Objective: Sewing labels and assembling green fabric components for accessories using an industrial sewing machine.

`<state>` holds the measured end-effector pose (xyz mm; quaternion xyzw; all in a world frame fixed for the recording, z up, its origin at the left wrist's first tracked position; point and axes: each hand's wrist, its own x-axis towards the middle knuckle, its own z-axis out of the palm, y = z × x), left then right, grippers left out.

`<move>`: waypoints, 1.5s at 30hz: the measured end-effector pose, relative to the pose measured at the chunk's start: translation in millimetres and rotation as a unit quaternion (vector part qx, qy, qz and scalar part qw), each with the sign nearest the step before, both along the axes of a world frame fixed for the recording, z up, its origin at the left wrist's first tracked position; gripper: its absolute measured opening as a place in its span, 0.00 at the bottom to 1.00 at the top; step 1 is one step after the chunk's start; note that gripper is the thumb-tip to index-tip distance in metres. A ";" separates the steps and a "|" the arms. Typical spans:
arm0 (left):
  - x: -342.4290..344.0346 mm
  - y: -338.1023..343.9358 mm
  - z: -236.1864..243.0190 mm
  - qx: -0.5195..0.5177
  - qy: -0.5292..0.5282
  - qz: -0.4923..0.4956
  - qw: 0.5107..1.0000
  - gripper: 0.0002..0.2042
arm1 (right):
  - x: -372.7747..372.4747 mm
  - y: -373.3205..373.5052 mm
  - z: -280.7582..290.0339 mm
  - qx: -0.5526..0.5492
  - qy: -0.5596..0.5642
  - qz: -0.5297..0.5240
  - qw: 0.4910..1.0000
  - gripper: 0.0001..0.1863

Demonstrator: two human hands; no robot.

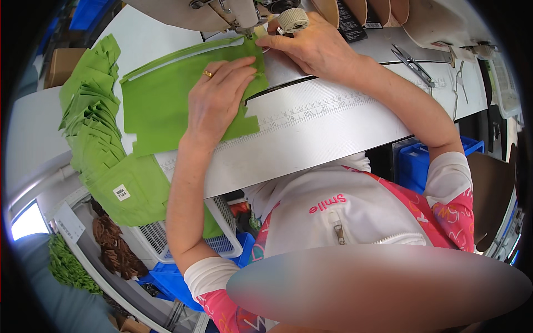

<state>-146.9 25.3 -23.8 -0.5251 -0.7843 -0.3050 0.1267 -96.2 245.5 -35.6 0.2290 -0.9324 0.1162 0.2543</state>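
A green fabric piece with a pale strip along its far edge lies on the sewing machine bed, its right end at the needle area. My left hand, with a ring on one finger, rests flat on this fabric, fingers stretched toward the needle. Just right of the needle is my right hand, its thumb at the fabric's corner and its fingers curled, partly hidden behind the machine's ribbed dial. Something small and pale shows by those fingertips; I cannot make out what it is.
A stack of green fabric pieces hangs over the table's left edge, above a white basket. Thread snips lie at right on the table, which bears a printed ruler. A blue bin stands below.
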 end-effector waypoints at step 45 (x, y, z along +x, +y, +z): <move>77.0 77.3 29.2 0.104 -0.595 -0.046 0.795 0.13 | 61.2 90.6 22.4 0.017 0.102 -0.101 0.989 0.05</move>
